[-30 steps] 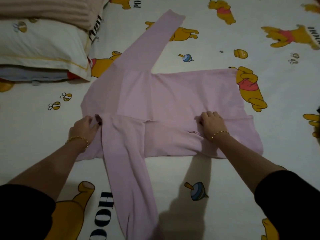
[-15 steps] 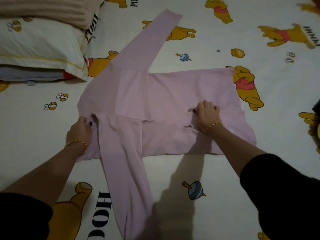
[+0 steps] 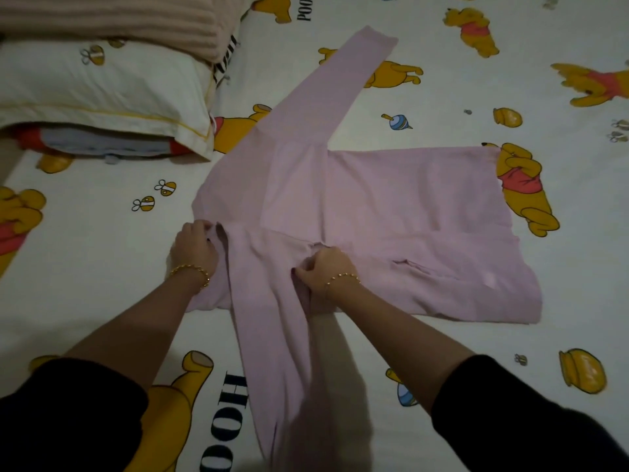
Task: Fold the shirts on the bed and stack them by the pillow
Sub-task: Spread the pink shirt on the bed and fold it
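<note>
A pale pink long-sleeved shirt (image 3: 391, 212) lies flat across the bed sheet (image 3: 442, 386). Its near side is folded over the body. One sleeve points up toward the far side, the other runs down toward me. My left hand (image 3: 194, 248) pinches the fabric at the shoulder fold on the left. My right hand (image 3: 323, 267) grips the fabric where the near sleeve meets the body. The pillow (image 3: 102, 93) lies at the upper left, a short way from the shirt.
A folded beige ribbed blanket (image 3: 112, 18) rests on top of the pillow. Grey and red cloth (image 3: 102, 141) sticks out from under the pillow. The sheet carries yellow bear prints and black letters.
My right hand has slid left along the fold, from the middle of the shirt's body to the base of the near sleeve, and closed on the fabric. My left hand has stayed at the shoulder.
</note>
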Demonstrator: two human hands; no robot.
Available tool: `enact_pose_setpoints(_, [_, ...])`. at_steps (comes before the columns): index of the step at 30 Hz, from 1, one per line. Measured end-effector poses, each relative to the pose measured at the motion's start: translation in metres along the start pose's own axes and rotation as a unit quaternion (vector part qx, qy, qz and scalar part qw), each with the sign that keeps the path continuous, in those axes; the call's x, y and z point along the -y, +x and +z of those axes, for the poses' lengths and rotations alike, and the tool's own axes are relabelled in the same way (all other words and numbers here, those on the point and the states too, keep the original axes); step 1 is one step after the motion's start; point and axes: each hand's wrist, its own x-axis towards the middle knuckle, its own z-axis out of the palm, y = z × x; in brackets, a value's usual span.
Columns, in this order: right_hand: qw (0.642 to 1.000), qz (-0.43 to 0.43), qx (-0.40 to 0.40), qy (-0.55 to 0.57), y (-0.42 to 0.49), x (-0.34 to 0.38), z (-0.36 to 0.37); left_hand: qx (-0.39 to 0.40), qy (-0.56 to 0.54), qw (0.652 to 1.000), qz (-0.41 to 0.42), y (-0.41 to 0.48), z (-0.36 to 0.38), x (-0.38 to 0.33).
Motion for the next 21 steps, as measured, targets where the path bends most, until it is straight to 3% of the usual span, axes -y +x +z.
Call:
enact_pose_setpoints(2, [0.997,0.014,0.013,0.075,0.002,0.004,0.0,-0.05,0.014,0.998,0.024,-0.004,-0.005,-0.011])
enact_pose_setpoints(5, [0.965,0.058,0.027,0.255,0.001,0.005,-0.009,-0.069,0.005,0.987,0.144,-0.005,-0.006,-0.032])
enact_pose_setpoints(8, [0.885,0.12,0.062,0.445,-0.001,0.0,-0.013,0.036,0.083,0.96,0.264,-0.002,0.003,-0.052])
enact_pose_setpoints(11, [0.813,0.136,0.122,0.553,-0.006,-0.007,-0.02,0.151,0.166,0.932,0.283,-0.003,0.017,-0.074])
enact_pose_setpoints(14, [0.799,0.168,0.244,0.524,-0.015,-0.019,-0.031,0.15,0.143,0.939,0.276,-0.003,0.026,-0.085])
enact_pose_setpoints(17, [0.78,0.165,0.367,0.478,-0.025,-0.031,-0.045,0.12,0.021,0.965,0.232,-0.004,0.03,-0.081])
enact_pose_setpoints(21, [0.741,0.147,0.384,0.531,-0.034,-0.049,-0.063,0.119,-0.03,0.971,0.203,-0.005,0.035,-0.081])
